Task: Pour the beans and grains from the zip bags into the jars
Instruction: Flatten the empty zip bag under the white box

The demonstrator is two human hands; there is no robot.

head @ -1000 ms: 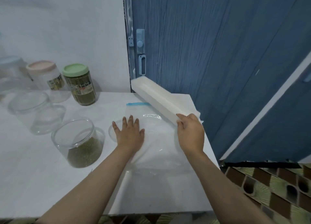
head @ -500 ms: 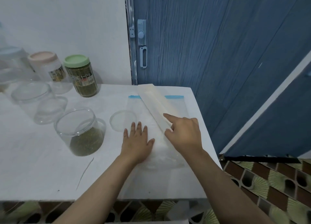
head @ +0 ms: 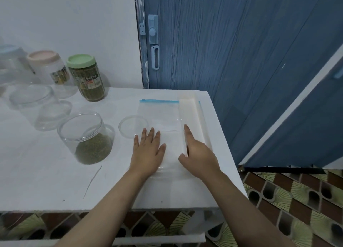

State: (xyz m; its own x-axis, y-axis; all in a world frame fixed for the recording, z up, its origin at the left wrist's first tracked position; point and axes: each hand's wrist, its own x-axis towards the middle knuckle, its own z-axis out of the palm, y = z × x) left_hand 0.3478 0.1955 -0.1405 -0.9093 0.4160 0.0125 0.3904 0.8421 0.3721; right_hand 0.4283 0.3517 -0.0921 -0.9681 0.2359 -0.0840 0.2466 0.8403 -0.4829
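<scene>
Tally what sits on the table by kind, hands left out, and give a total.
Lidded jars: 3, with green lid, pink lid, blue lid, the last blurred
Open jars: 2, one with green beans, one empty
Loose clear lids: 2, and
Zip bags: 1
White trays: 1
Total: 9

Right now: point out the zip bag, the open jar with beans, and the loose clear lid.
zip bag (head: 163, 115), head view, clear middle panel.
open jar (head: 87, 135), head view, side wall above the beans.
clear lid (head: 130, 126), head view, flat centre.
</scene>
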